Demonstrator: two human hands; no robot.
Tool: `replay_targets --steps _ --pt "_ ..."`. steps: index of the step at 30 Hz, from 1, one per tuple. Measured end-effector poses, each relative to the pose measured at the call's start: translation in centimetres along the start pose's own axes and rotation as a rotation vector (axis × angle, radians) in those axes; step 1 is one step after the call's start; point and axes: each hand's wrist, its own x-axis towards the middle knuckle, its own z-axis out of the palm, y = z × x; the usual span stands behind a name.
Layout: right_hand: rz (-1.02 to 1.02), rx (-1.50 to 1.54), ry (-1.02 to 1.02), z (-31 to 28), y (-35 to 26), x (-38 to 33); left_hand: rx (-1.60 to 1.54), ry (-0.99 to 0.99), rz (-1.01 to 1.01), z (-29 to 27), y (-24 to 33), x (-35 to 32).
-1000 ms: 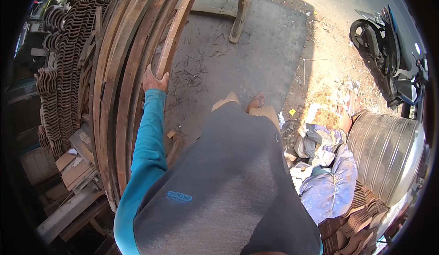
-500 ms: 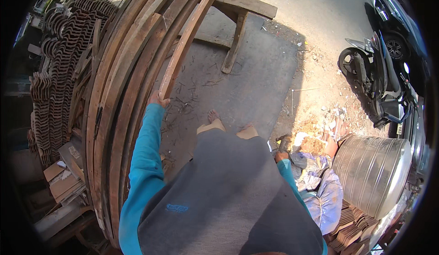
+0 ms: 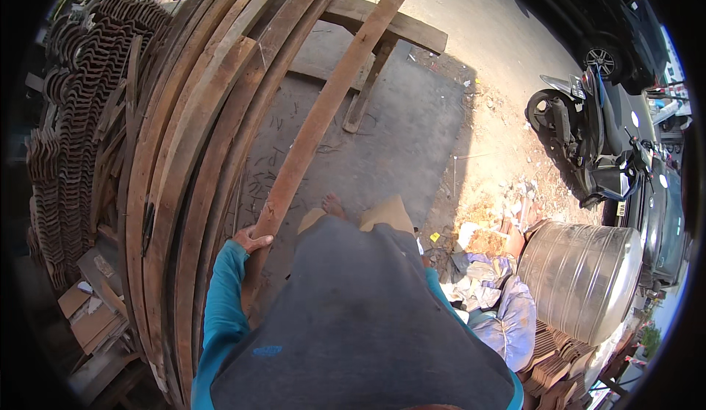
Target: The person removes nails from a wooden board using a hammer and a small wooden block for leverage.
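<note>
Just left of the left hand [image 3: 252,242], the timber stack [image 3: 198,145] runs lengthwise as a close bank of long beams, leaving only a narrow strip of floor on that side. To the right of this hand and ahead of it lies the widest room: a grey floor [image 3: 412,141] with dark scraps strewn on its left part, its right edge meeting sunlit dirt. The person's bare foot [image 3: 332,205] is on it, right of the left hand. Ahead, a wooden trestle [image 3: 426,33] crosses under the line of the plank [image 3: 316,127]; whether the two touch, I cannot tell. Just beyond the right sleeve [image 3: 441,292], a crumpled plastic bag [image 3: 511,322] and a ribbed metal drum [image 3: 577,281] close off that side.

The plank is long, narrow and reddish brown, its broad face weathered, with a few darker spots near the left hand. That hand grips it close to its near end, thumb over the upper face. The right hand is almost wholly hidden behind the dark shirt [image 3: 331,300], so its state cannot be told.

From the left hand the plank's long axis points forward and to the right, angling away from the stack.
</note>
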Motion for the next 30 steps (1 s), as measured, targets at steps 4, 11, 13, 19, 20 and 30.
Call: replay_targets --steps 4,11,13,19,20,30 --pt "0.008 0.013 -0.02 -2.4 1.1 0.4 0.049 0.044 -0.176 -0.2 -6.0 -1.0" --pt "-0.222 -0.097 -0.013 -9.7 0.7 8.5 0.031 0.529 -0.173 1.2 -6.8 -5.2" --pt "-0.349 -0.112 0.033 -11.8 0.7 11.8 -0.015 0.658 -0.182 2.3 -5.1 -5.3" --pt "-0.3 0.838 -0.628 -22.4 -10.8 15.0 -0.199 1.237 -0.069 5.6 -3.9 -8.2" --pt "-0.3 0.928 -0.576 -25.1 -14.5 12.1 -0.212 1.257 -0.085 5.4 -4.1 -8.8" --pt "-0.944 0.826 -0.224 -38.1 -36.5 -7.9 -0.272 1.699 0.047 -3.3 -7.2 -7.0"
